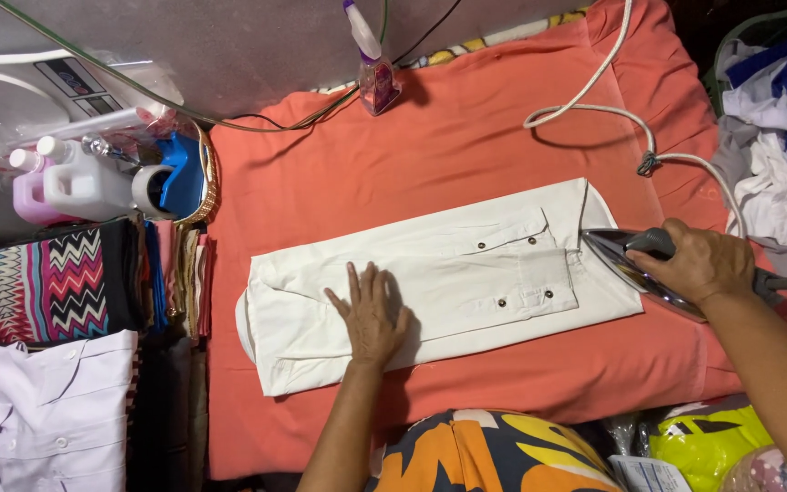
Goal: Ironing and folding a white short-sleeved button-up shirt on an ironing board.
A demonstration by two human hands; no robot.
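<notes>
Left hand [371, 314] lies flat, fingers spread, on the folded white shirt [466, 273]; right hand [699, 264] grips the iron [635, 264] at the shirt's right edge, orange cloth [466, 137] bare beyond.

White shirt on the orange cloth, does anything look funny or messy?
Nothing stands out. The white shirt lies folded flat; the left hand presses it and the right hand holds the iron at its edge.

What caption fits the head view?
Left hand flat on folded white buttoned shirt; right hand grips silver iron on orange cloth.
</notes>
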